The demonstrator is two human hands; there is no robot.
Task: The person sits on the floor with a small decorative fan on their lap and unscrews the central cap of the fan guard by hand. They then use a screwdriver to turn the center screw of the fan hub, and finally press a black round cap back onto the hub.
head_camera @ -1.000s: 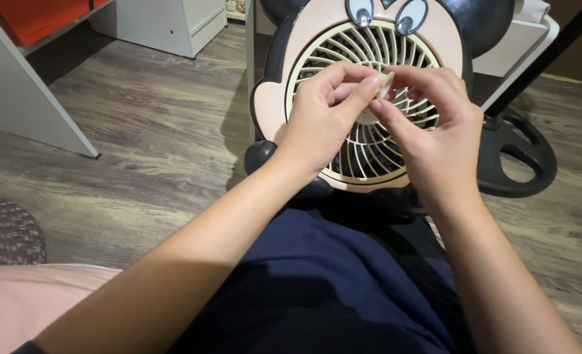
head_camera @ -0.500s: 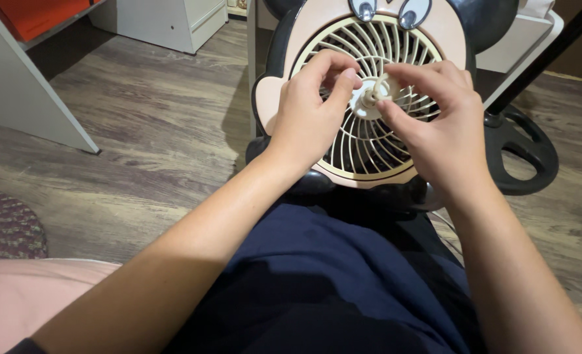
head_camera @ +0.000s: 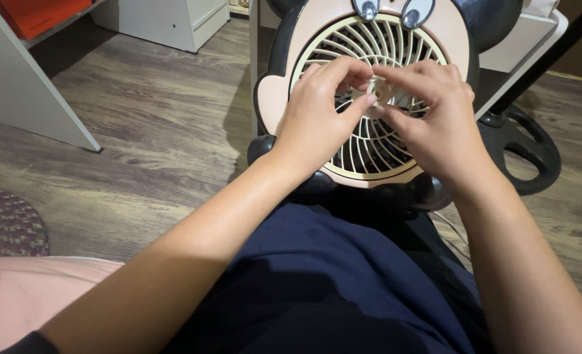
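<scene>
Seen from above, a seated person works with both bare hands at the front of a small cartoon-faced fan (head_camera: 396, 167), pink and black with a cream grille, which stands upright on the wooden floor (head_camera: 147, 131) just beyond the person's dark blue lap (head_camera: 317, 282). The left hand (head_camera: 317, 121) is curled against the fan's grille, its thumb and forefinger closed in a pinch on the small round cream hub cap (head_camera: 377, 92) at the centre of the grille, the other fingers bent loosely above it. The right hand (head_camera: 435, 128) meets it from the other side of the fan, its fingertips likewise drawn together on the same cap, so the two hands touch over the middle of the grille. Whether the cap sits fast on the grille or is free of it cannot be told. To the right of the fan lies a black ring-shaped stand base (head_camera: 530, 147); to its left a white shelf panel (head_camera: 22, 92) rises from the floor, and well left of the fan the edge of a woven rug (head_camera: 6, 223) shows.
</scene>
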